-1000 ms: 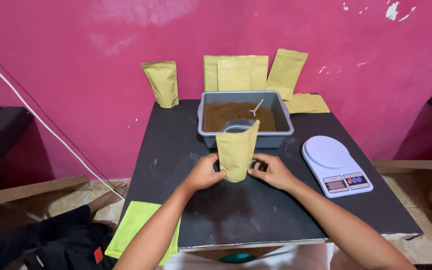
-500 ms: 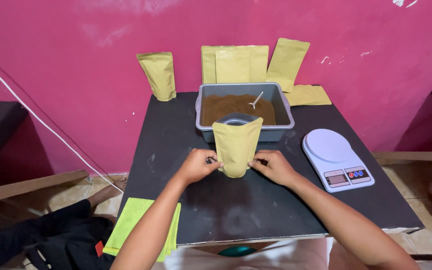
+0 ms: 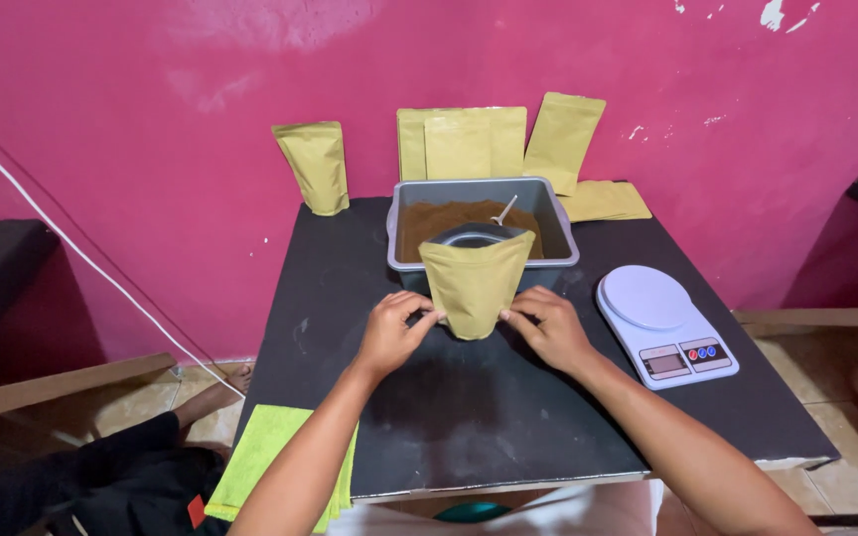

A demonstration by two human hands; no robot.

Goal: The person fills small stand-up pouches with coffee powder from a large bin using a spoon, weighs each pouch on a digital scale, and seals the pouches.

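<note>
- Open pouch [image 3: 476, 283], mustard-yellow, stands upright on the black tabletop [image 3: 469, 417], mouth spread open at the top
- Pouch sits near the tabletop middle, just in front of the grey tub [image 3: 558, 223], touching or nearly touching its front wall
- Left hand [image 3: 397, 333] is at the pouch's lower left edge, fingertips pinched on it, grip closed on the pouch
- Right hand [image 3: 548, 328] is at the pouch's lower right edge, fingers pressed against it, grip also holding the pouch
- Both forearms come in from the bottom of the view, hands either side of the pouch base
- Tub holds brown powder [image 3: 449, 216] with a metal spoon handle [image 3: 503, 210] sticking up out of it, tilted right
- White kitchen scale [image 3: 662, 323] lies on the tabletop right of the right hand, near but apart, round pan bare
- One sealed-looking yellow pouch [image 3: 315, 167] stands at the back left corner against the pink wall [image 3: 151, 119]
- More flat yellow pouches [image 3: 464, 144] lean on the wall behind the tub, one tilted pouch [image 3: 563, 139] to their right, another flat one [image 3: 606, 201] lying on the tabletop beside it
- Green cloth [image 3: 260, 462] hangs off the front left tabletop edge
- White cable [image 3: 71, 243] runs diagonally along the wall at left
</note>
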